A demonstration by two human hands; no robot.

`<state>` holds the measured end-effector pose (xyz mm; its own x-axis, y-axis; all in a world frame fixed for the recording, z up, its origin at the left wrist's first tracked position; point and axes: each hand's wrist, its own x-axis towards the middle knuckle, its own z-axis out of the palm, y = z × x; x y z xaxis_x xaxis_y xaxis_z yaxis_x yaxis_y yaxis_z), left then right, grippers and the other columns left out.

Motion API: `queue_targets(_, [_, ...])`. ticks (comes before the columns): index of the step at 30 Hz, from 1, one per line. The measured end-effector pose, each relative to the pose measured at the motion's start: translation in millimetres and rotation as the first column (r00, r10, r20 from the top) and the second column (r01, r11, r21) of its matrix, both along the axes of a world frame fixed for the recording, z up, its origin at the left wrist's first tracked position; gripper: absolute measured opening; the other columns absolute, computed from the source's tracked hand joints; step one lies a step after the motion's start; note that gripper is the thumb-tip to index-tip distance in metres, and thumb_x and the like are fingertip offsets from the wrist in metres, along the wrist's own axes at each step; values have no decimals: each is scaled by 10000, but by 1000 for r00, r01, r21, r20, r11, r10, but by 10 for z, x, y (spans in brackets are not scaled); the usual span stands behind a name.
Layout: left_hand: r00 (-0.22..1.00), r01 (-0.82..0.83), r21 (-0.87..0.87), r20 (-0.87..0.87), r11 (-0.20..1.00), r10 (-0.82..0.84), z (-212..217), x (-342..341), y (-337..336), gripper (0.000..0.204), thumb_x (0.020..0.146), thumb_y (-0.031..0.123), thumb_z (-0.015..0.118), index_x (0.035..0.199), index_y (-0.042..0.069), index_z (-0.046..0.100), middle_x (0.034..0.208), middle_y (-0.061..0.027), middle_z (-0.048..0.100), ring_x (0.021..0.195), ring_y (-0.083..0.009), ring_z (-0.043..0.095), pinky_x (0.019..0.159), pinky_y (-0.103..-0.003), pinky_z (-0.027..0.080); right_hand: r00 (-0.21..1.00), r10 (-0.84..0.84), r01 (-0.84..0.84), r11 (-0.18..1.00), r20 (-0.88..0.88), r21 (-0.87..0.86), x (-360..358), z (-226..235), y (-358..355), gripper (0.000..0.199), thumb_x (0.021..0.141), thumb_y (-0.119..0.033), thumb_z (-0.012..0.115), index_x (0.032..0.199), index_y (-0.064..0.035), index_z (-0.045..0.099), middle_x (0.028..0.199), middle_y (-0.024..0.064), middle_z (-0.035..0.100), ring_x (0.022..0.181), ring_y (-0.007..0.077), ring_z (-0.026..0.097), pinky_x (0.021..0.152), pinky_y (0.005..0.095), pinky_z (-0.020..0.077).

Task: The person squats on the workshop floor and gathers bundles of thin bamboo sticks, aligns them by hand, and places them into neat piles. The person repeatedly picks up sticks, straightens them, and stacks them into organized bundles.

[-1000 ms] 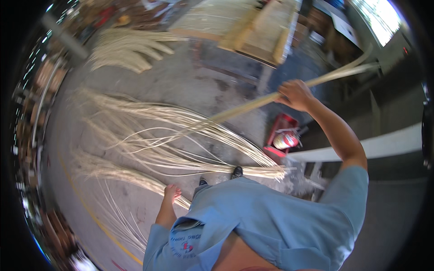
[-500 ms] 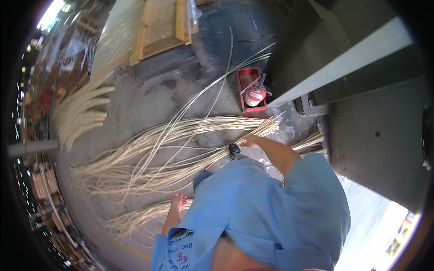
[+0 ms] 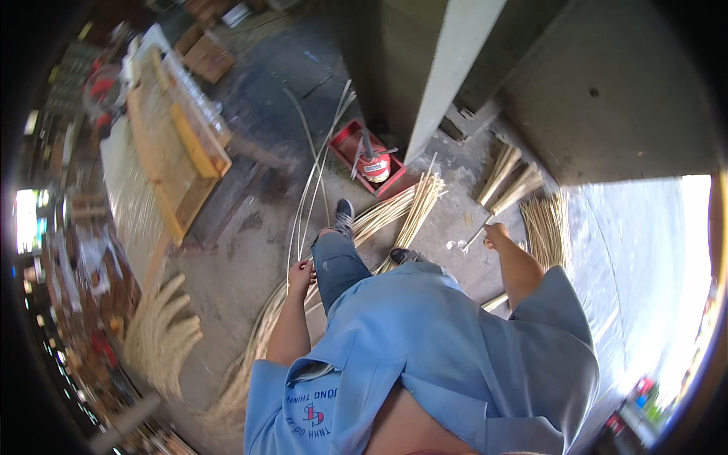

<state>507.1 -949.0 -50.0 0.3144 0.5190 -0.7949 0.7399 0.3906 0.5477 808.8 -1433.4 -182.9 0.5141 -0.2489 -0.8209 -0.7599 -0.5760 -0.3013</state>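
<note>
My left hand (image 3: 302,274) hangs beside my left leg, fingers loosely bent and apart, with nothing plainly held. Long pale cane strands (image 3: 316,178) run close past it. On the right, my right hand (image 3: 497,236) is closed at the end of a thin pale strip (image 3: 475,238); what its fingers grip is too small to make out. Just beyond that hand lies a tied cane bundle (image 3: 518,189). Another long cane bundle (image 3: 415,216) passes between my feet, its cut ends pointing away from me.
A red tray (image 3: 347,142) holding a red and white container (image 3: 373,165) stands ahead by a grey post (image 3: 447,76). More cane bundles (image 3: 547,231) lie at right. A wooden-framed panel (image 3: 163,144) and a pale fibre bundle (image 3: 163,341) are at left.
My body and view have turned to the right. My right hand has left the long cane bundle and reached right, by the short bundles. My left hand has moved forward beside my leg.
</note>
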Motion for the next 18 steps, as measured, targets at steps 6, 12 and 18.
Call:
queue_targets(6, [910,413,-61,-12,909,-414,-471,1353,786,254,980,252,645,1153,66,640,846,-79,686,631,-162,653,502,-302,533,994,103,-106,970,23,218,-670,84,1435,383,891,-391,685,1090,-65,714,902,122,716,754,251,690,624,416,587])
queue_targets(12, [713,699,-112,40,706,-700,-596,2562,1455,238,1017,296,595,1146,96,614,835,-67,674,636,-153,639,571,-326,561,991,-107,113,991,82,-74,-1416,543,2096,452,838,-419,692,1090,-50,757,1063,208,741,1025,344,710,920,419,559])
queue_targets(18, [459,871,-209,18,445,-888,-350,3260,1450,234,1017,277,593,1155,88,600,820,-70,666,610,-181,638,495,-332,534,626,-763,771,636,162,14,-2289,1241,2302,361,939,-345,668,1151,-54,691,977,113,717,852,219,678,659,401,591])
